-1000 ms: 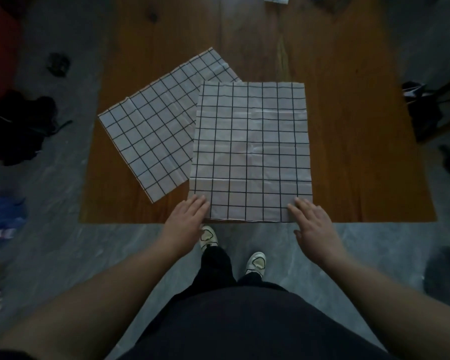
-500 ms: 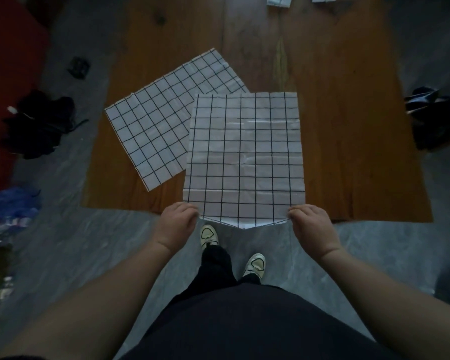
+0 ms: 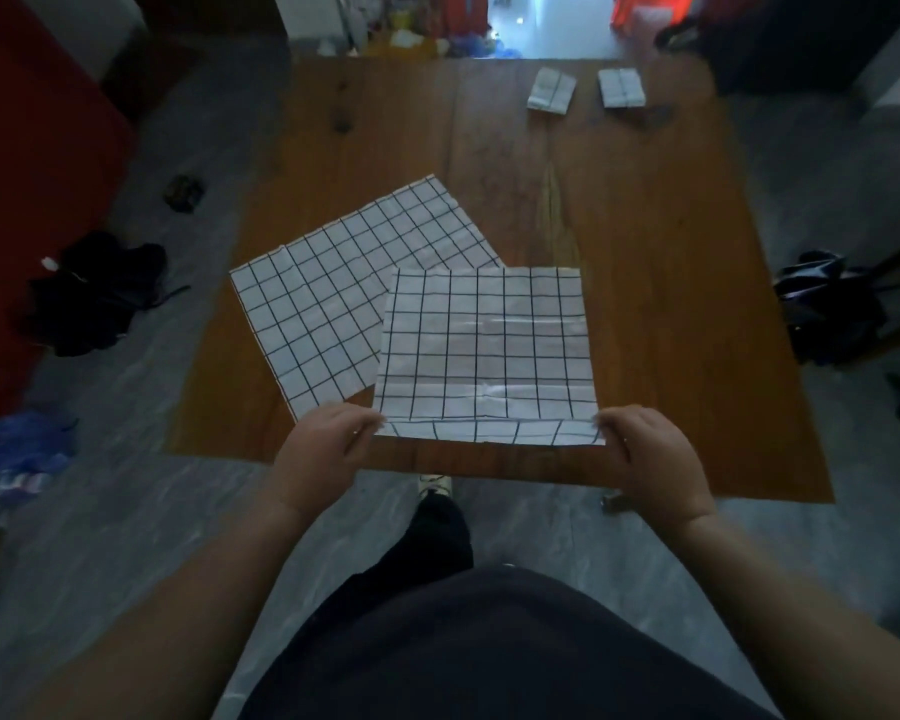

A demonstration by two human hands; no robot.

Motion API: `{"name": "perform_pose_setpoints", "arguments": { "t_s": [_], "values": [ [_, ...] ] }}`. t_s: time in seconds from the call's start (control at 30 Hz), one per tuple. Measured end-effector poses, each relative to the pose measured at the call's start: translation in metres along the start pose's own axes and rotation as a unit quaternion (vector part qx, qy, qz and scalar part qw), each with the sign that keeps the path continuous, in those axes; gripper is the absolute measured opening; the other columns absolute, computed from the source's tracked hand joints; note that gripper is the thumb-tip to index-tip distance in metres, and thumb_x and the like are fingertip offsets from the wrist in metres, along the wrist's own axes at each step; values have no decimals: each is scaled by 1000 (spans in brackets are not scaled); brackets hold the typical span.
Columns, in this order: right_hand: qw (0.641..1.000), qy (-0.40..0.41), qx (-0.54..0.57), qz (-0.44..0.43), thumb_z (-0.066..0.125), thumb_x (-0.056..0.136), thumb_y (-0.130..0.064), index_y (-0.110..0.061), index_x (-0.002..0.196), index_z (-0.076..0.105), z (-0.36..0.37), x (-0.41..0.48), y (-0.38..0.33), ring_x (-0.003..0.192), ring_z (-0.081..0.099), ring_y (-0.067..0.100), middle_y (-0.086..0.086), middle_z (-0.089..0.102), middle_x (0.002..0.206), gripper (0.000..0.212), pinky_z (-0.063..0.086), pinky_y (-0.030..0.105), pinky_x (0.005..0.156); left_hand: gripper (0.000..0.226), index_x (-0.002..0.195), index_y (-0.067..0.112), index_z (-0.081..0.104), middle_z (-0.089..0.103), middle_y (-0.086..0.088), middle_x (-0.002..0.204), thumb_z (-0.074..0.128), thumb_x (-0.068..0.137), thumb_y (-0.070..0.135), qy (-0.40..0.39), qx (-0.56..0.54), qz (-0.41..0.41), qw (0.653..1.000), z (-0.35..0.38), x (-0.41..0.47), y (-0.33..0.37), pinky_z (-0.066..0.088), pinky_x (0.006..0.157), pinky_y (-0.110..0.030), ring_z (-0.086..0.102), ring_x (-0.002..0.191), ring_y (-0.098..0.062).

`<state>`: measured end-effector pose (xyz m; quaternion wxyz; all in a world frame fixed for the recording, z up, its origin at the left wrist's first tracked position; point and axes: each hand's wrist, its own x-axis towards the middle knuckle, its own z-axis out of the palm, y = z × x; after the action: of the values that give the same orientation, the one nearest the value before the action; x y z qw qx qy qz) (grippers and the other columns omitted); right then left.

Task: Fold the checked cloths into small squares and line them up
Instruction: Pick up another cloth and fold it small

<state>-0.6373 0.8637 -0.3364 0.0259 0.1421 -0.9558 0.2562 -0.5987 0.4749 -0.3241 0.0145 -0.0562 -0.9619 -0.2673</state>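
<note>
Here, we see a white square cloth with a black checked grid [image 3: 484,350] lying on the brown wooden desk [image 3: 671,252], close to the desk's near edge. The cloth's near strip is raised off the desk. The left hand [image 3: 323,454] pinches its near left corner and the right hand [image 3: 645,459] pinches its near right corner, fingers curled. A second, unfolded checked cloth [image 3: 333,298] lies skewed toward the desk's left side, partly under the first. At the desk's far edge sit two small folded checked squares [image 3: 552,89] [image 3: 621,87], side by side and apart. A dark bag [image 3: 827,309] stands off the desk's right side.
</note>
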Motion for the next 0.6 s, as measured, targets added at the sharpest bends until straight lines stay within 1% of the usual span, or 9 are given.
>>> {"name": "perform_pose_setpoints", "arguments": {
  "t_s": [0.1,0.2,0.3,0.4,0.43,0.5,0.6],
  "values": [
    [1000,17,-10,0,58,98,-14,-13,113,70,-4,43,2,93,65,18,2,71,102,19,55,36,84,15,109,15,76,73,4,100,65,98,16,17,-10,-12,1000,-8,35,-2,49,83,-31,61,92,-12],
    [999,29,-33,-3,55,100,-16,-12,115,69,-4,91,1,96,65,19,3,72,106,21,55,38,86,18,111,14,74,72,2,99,61,101,19,23,-15,-21,999,-13,80,-10,49,82,-34,58,91,-12],
    [998,19,-60,21,50,102,-20,-12,117,68,0,139,1,98,65,21,4,72,108,25,54,39,88,20,112,15,73,70,1,97,56,102,23,24,-3,-25,999,-17,130,-22,47,79,-33,54,89,-10],
    [996,2,-77,50,47,102,-22,-13,119,67,8,183,2,99,64,21,4,71,109,28,55,41,89,21,109,15,71,66,1,92,53,104,23,5,-5,-24,1000,-19,182,-34,46,74,-34,57,87,-16],
    [995,-4,-76,64,46,102,-22,-14,118,67,12,197,4,98,63,20,3,70,108,28,55,41,88,21,111,14,71,67,1,93,52,105,23,-2,-7,-22,1000,-18,198,-37,47,75,-34,59,89,-19],
    [992,-19,-75,103,47,101,-23,-18,115,66,23,220,6,93,60,17,-1,68,104,25,54,38,86,25,119,14,69,70,-4,103,51,105,24,-16,-12,-31,999,-13,229,-46,49,80,-35,63,97,-24],
    [983,-35,-71,164,49,101,-24,-22,114,65,36,247,12,93,59,15,-4,66,101,20,54,36,86,29,129,18,64,70,-7,116,48,105,24,-39,-11,-71,997,3,263,-58,51,86,-38,63,106,-25]
  ]
}}
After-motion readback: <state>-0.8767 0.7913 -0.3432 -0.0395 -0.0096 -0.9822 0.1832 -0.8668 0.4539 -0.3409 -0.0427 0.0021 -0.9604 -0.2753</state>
